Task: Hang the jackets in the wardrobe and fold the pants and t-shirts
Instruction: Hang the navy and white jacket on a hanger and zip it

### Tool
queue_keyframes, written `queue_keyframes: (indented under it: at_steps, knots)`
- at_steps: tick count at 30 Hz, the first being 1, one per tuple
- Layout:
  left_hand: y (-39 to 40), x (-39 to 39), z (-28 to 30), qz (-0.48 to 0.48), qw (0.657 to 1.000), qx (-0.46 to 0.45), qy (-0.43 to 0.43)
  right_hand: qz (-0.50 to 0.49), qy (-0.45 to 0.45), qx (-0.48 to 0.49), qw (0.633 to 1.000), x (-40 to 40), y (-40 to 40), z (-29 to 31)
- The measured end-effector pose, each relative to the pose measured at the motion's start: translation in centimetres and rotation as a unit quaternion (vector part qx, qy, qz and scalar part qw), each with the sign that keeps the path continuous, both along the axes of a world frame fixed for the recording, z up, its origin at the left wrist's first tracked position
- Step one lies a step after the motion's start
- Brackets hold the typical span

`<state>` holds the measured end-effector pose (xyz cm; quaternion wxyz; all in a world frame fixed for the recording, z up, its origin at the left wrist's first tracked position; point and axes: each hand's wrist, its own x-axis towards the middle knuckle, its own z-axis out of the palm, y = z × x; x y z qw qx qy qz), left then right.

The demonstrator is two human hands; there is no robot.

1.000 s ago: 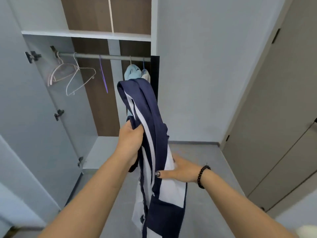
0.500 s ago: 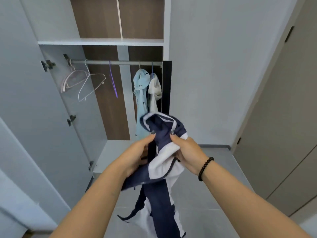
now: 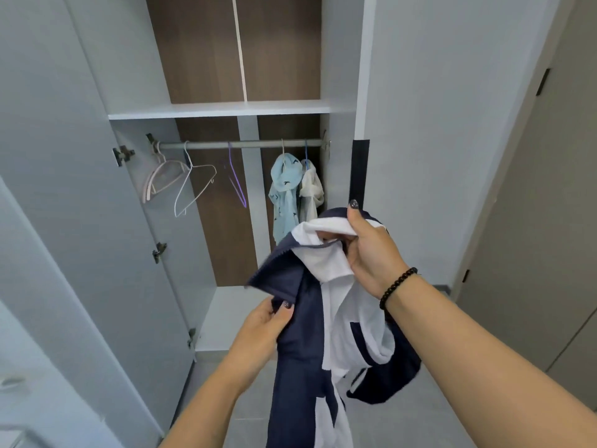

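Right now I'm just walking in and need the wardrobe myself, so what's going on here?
A person stands at the open wardrobe, holding up a navy-and-white zip jacket with both hands. The right hand grips its white collar area up high; the left hand pinches the navy front edge lower down. It is not on a hanger yet. On the grey rail hang a light blue garment, a cream one and several empty hangers.

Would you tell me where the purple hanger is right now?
In the head view, the purple hanger hangs empty near the middle of the wardrobe rail, between the white wire hanger to its left and the light blue garment to its right.
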<state>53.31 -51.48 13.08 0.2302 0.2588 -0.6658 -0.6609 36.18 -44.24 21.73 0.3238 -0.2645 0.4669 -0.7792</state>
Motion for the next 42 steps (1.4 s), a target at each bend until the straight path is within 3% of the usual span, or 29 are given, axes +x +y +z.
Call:
queue_keyframes:
  at_steps: [4,9,11,14,18,23,27,30,33,36,37,39,42]
  knots:
    - [-1.3,2.7,2.2,0.129,0.982,-0.127,0.054,-0.024,-0.051,-0.008,0.998,1.3,-0.7,-1.4]
    - [-3.9,5.5,4.2,0.138,0.977,-0.153,0.057,-0.016,-0.049,0.043,0.998,3.9,-1.9,-4.9]
    - [-4.7,6.4,4.7,0.122,0.977,-0.161,0.069,0.046,-0.075,0.018,0.996,5.4,-2.2,-5.6]
    - [-4.9,7.6,5.9,0.089,0.972,-0.192,0.098,0.229,-0.11,-0.05,0.966,7.8,-2.9,-6.4]
    - [-4.7,8.1,6.8,0.039,0.974,-0.19,0.117,0.333,0.063,0.04,0.94,10.4,-4.5,-8.1]
    - [-6.9,7.6,7.4,0.107,0.97,-0.183,0.115,0.337,0.092,0.116,0.93,10.8,-8.1,-8.8]
    - [-10.2,7.7,6.4,0.203,0.96,-0.181,0.059,0.323,0.067,0.144,0.933,10.0,-11.2,-9.8]
    - [-12.7,8.7,5.0,0.206,0.954,-0.218,0.016,0.329,-0.026,0.083,0.94,9.2,-13.2,-9.4]
    - [-14.6,10.3,3.2,0.118,0.949,-0.244,-0.16,0.338,-0.07,0.054,0.937,8.6,-14.8,-8.6]
    - [-14.6,10.3,1.2,0.101,0.912,-0.263,-0.297,0.351,-0.071,0.057,0.932,7.8,-15.6,-7.6]
    - [-14.3,9.9,1.0,0.122,0.908,-0.274,-0.294,0.347,-0.075,0.053,0.933,7.1,-15.8,-7.2]
    - [-13.6,8.5,0.2,0.153,0.934,-0.233,-0.221,0.333,-0.084,0.035,0.938,5.2,-15.8,-6.1]
    - [-12.2,5.2,-1.7,0.089,0.957,-0.193,-0.196,0.319,-0.078,0.001,0.945,1.8,-15.4,-4.5]
